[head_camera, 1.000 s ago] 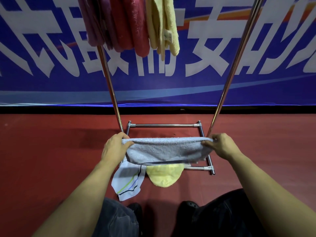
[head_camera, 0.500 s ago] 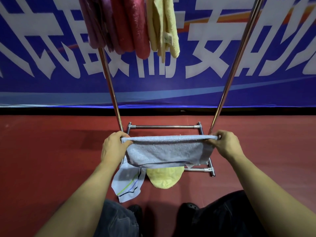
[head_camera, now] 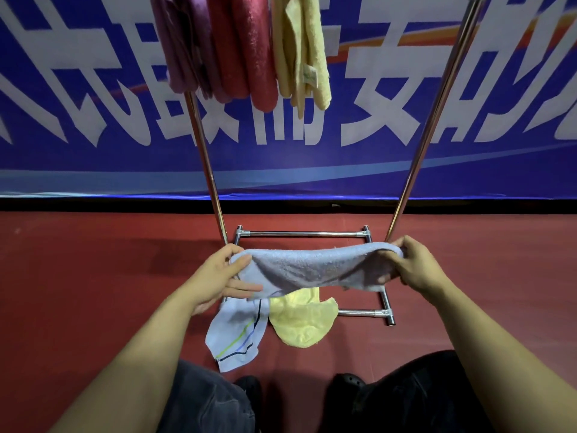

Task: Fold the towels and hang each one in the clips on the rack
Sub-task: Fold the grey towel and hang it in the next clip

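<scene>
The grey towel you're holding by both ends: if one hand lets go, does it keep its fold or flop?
Probably flops. The grey towel already sags in the middle between the left hand and right hand, so it looks soft, not stiff. Its looped terry surface suggests it grips rather than slips. It seems light: a pinch at each end carries it.

Rack point(head_camera: 415, 170) top & clips cut off, top edge

Blue banner point(head_camera: 93, 164) – red floor point(head_camera: 78, 276) – black shoes point(head_camera: 346, 382)
</scene>
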### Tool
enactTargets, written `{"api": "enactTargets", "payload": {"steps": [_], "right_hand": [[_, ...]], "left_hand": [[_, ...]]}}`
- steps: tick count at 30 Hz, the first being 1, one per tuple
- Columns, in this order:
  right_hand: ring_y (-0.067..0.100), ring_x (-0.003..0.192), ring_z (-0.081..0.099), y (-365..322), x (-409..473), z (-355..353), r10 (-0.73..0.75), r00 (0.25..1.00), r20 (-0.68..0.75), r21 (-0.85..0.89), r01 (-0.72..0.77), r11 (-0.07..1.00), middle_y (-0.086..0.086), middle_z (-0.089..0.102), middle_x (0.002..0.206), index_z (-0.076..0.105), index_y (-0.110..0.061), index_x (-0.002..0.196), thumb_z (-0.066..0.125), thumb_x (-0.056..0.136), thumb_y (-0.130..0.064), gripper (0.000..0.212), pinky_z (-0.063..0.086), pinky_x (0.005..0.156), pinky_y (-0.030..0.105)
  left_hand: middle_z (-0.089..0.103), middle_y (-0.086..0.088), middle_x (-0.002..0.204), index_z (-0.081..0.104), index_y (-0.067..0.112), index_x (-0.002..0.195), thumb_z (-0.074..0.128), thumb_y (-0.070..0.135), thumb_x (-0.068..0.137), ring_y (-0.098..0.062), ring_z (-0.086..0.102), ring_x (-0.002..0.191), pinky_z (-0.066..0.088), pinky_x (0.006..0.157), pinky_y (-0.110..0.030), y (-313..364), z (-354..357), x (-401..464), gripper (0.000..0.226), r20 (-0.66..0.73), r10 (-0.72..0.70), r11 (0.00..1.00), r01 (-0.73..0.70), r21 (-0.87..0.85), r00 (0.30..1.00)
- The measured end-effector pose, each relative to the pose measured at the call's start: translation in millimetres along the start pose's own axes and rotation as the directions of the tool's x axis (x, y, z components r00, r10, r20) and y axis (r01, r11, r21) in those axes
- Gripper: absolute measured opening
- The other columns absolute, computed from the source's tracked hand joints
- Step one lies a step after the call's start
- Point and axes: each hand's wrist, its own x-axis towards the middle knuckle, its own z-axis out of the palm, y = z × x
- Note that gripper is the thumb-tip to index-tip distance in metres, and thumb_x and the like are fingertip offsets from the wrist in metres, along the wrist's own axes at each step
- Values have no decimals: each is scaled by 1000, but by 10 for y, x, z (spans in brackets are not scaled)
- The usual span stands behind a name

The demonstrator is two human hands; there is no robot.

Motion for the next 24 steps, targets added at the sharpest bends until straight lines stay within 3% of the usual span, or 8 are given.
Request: {"api": "enactTargets", "payload": {"steps": [3,5,8,11,14,18,21,24], "right_hand": [[44,89,75,-1,-52,-10,67,992,109,323,-100,941,34,69,101,47,-9,97,62,100,-13,16,64,69,44],[44,100,72,64,-33,-28,61,985,159,393,-120,912,36,67,109,50,-7,96,74,90,-23,30,59,90,54],[35,101,73,120,-33,-65,47,975,216,403,-133,906,31,70,101,57,-3,94,99,45,-49,80,60,93,42],[27,89,71,137,-30,-96,78,971,225,383,-162,909,20,72,91,63,1,98,103,30,-47,93,62,84,30],[23,88,72,75,-59,-62,80,964,254,381,-176,907,18,74,94,68,2,101,101,42,-47,84,61,80,25],[24,96,75,60,-38,-9,159,964,214,385,-233,893,17,77,102,74,7,103,72,90,-39,48,58,92,35],[22,78,73,145,25,8,191,981,21,247,-190,950,15,78,84,79,0,85,80,85,-33,33,60,89,43],[22,75,70,207,70,72,217,974,-60,211,-200,957,14,77,81,78,1,90,86,78,-10,18,61,78,36]], "left_hand": [[58,-12,115,48,17,113,55,32,103,-46,70,111,65,79,-41,46,19,-19,20,102,-30,968,54,-243,994],[57,-15,135,47,20,116,53,33,104,-47,66,119,60,93,-53,47,2,-3,19,151,-41,943,88,-322,988],[59,-17,142,49,19,116,56,35,101,-43,66,122,46,109,-62,3,-16,34,23,133,-59,954,95,-285,989],[68,-15,128,55,18,104,58,30,99,-39,68,119,44,114,-50,-8,9,51,13,57,-28,955,43,-294,998],[71,-12,115,59,18,95,56,22,102,-36,65,123,41,117,-47,0,-14,75,8,-1,15,947,-15,-319,1000],[75,-9,103,60,15,88,57,26,101,-22,71,109,43,115,-46,8,15,81,17,-26,41,935,-48,-352,999],[76,-16,112,55,12,76,58,47,96,-13,70,115,52,99,-41,-30,62,128,40,-64,-4,948,-17,-318,998],[78,-13,109,65,4,85,61,36,102,-17,73,110,54,97,-38,-157,113,206,36,-218,21,989,-51,-135,976]]}}
